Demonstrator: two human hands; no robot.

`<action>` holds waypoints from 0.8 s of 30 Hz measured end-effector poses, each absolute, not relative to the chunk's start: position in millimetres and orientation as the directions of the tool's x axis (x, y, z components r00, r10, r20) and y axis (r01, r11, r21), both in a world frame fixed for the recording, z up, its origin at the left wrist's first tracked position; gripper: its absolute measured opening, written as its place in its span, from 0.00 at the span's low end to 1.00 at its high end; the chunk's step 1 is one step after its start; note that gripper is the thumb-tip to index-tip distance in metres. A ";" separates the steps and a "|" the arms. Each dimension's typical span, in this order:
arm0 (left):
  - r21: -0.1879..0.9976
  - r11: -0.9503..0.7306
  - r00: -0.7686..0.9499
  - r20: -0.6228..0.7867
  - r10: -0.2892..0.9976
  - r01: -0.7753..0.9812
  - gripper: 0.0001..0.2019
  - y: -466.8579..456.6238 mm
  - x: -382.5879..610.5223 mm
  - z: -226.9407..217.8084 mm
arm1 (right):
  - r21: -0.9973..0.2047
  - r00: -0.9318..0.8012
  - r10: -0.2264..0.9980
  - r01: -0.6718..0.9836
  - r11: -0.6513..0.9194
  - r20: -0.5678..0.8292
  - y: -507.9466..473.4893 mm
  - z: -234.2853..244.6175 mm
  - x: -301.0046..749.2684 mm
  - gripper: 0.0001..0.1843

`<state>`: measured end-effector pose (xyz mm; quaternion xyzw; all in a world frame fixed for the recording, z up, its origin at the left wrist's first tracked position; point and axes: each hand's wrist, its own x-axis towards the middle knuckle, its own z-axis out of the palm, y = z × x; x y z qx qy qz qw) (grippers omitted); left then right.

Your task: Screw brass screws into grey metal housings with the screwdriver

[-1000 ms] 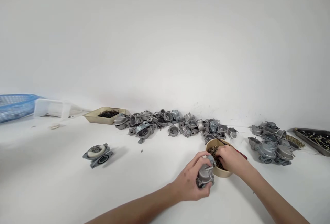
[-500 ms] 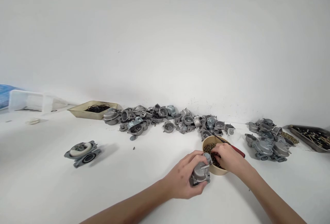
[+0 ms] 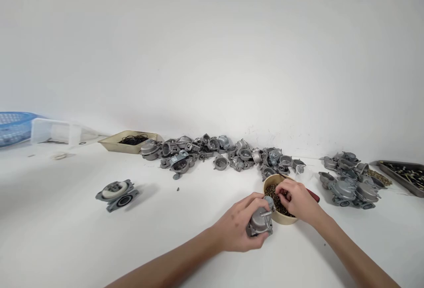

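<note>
Your tub [image 3: 285, 220] sits right of the housing [image 3: 259, 221] in your left hand [image 3: 239, 224]. Behind both lie castings [image 3: 221, 162], a tray [image 3: 121, 147] at their left.

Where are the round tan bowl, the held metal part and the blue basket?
Round tan bowl [image 3: 285, 220], head view: front outer wall.
Held metal part [image 3: 258, 221], head view: domed body.
Blue basket [image 3: 15, 136], head view: side wall.

The gripped casting [image 3: 260, 221] looks like grey metal, matt with a faint sheen; the small fasteners [image 3: 271, 191] look brassy and metallic. The round tub [image 3: 285, 220] appears smooth, the blue basket [image 3: 15, 135] plastic, the wall [image 3: 212, 58] matt.
</note>
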<state>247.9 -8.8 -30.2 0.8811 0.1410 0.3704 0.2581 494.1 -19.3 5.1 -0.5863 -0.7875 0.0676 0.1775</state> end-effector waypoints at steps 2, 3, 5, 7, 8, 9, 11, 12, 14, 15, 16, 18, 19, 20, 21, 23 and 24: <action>0.536 -0.841 0.666 0.600 0.443 0.075 0.24 -9.4 249.0 -32.0 | -0.334 -0.240 0.950 0.895 0.296 0.199 -18.5 3.8 495.5 0.15; 0.529 -0.844 0.658 0.607 0.447 0.085 0.25 -9.7 249.4 -32.7 | -0.342 -0.234 0.952 0.894 0.290 0.196 -18.0 3.3 495.8 0.16; 0.528 -0.843 0.651 0.605 0.458 0.102 0.24 -10.1 250.0 -33.2 | -0.351 -0.218 0.957 0.895 0.274 0.191 -17.2 2.5 495.8 0.16; 0.540 -0.834 0.643 0.599 0.477 0.116 0.24 -10.0 249.9 -33.0 | -0.354 -0.207 0.961 0.898 0.261 0.183 -17.1 2.3 494.9 0.16; 0.544 -0.830 0.640 0.596 0.485 0.123 0.23 -9.8 249.7 -32.8 | -0.353 -0.203 0.963 0.901 0.254 0.175 -17.1 2.3 494.2 0.15; 0.544 -0.829 0.637 0.595 0.490 0.130 0.23 -9.5 249.4 -32.7 | -0.349 -0.200 0.966 0.904 0.246 0.164 -17.2 2.5 493.5 0.14; 0.531 -0.836 0.630 0.604 0.489 0.139 0.23 -9.2 248.9 -33.1 | -0.337 -0.192 0.972 0.914 0.226 0.134 -17.3 2.9 492.2 0.11; 0.522 -0.842 0.628 0.611 0.483 0.140 0.24 -9.2 248.7 -33.6 | -0.329 -0.186 0.976 0.920 0.214 0.117 -17.2 3.1 491.7 0.10; 0.509 -0.850 0.621 0.625 0.473 0.135 0.28 -9.3 248.5 -34.8 | -0.316 -0.173 0.981 0.929 0.191 0.083 -16.7 3.6 491.2 0.10; 0.508 -0.852 0.620 0.628 0.470 0.131 0.29 -9.4 248.5 -35.2 | -0.312 -0.167 0.984 0.933 0.180 0.068 -16.5 3.9 491.1 0.10; 0.508 -0.852 0.622 0.628 0.468 0.128 0.30 -9.5 248.6 -35.5 | -0.309 -0.161 0.985 0.935 0.171 0.056 -16.2 4.0 491.1 0.10; 0.511 -0.850 0.626 0.623 0.468 0.127 0.31 -9.5 248.7 -35.6 | -0.308 -0.155 0.987 0.938 0.161 0.045 -15.7 3.9 491.1 0.10; 0.514 -0.849 0.628 0.621 0.469 0.127 0.31 -9.5 248.9 -35.5 | -0.308 -0.153 0.987 0.938 0.160 0.046 -15.4 3.7 491.2 0.10; 0.516 -0.847 0.629 0.619 0.471 0.126 0.31 -9.4 249.0 -35.3 | -0.310 -0.154 0.987 0.937 0.162 0.052 -15.2 3.2 491.3 0.10; 0.518 -0.846 0.629 0.618 0.471 0.126 0.30 -9.5 249.1 -35.2 | -0.315 -0.155 0.986 0.934 0.167 0.062 -15.1 2.6 491.5 0.10; 0.510 -0.851 0.621 0.629 0.468 0.125 0.30 -9.9 249.3 -35.2 | -0.332 -0.157 0.983 0.926 0.181 0.099 -15.5 1.3 492.0 0.10; 0.496 -0.859 0.612 0.642 0.463 0.129 0.30 -10.2 249.3 -35.4 | -0.347 -0.158 0.980 0.918 0.192 0.124 -16.1 0.8 492.4 0.10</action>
